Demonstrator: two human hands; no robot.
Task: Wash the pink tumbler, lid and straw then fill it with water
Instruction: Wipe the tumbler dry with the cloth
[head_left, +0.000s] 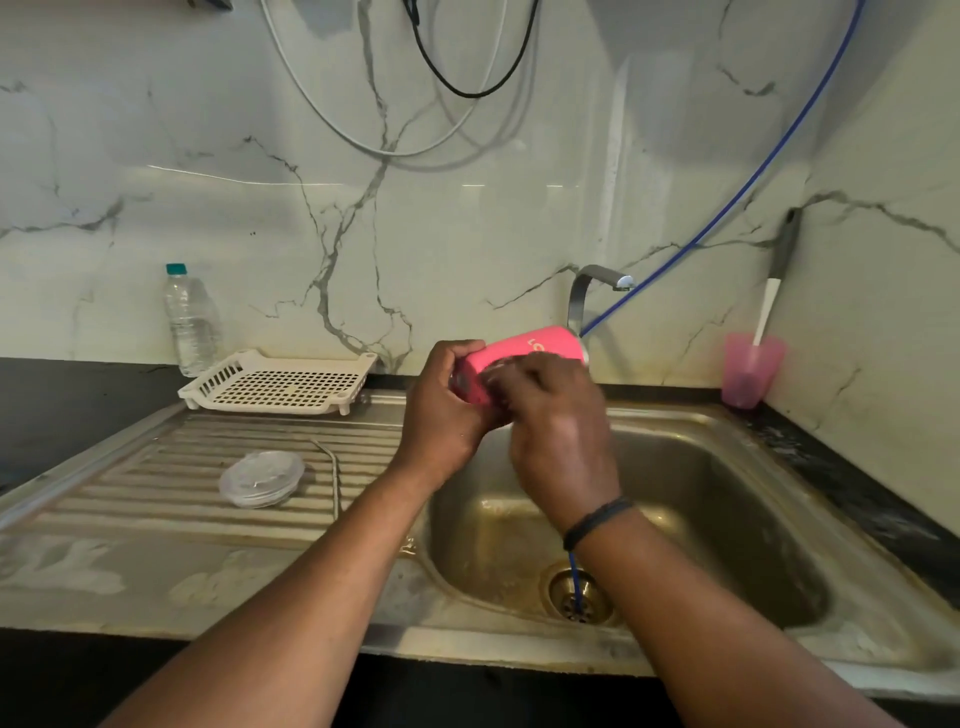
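Observation:
The pink tumbler lies on its side in the air above the left rim of the sink, its open mouth turned towards me. My left hand grips it around the mouth end. My right hand lies over the tumbler's near side, blurred, and whether its fingers curl round the tumbler I cannot tell. The clear lid rests flat on the ribbed drainboard. Just right of the lid lies the thin metal straw.
A steel tap stands behind the tumbler, no water visible from it. A blue hose runs down into the sink drain. A white drying tray, a water bottle and a pink cup with a brush stand along the wall.

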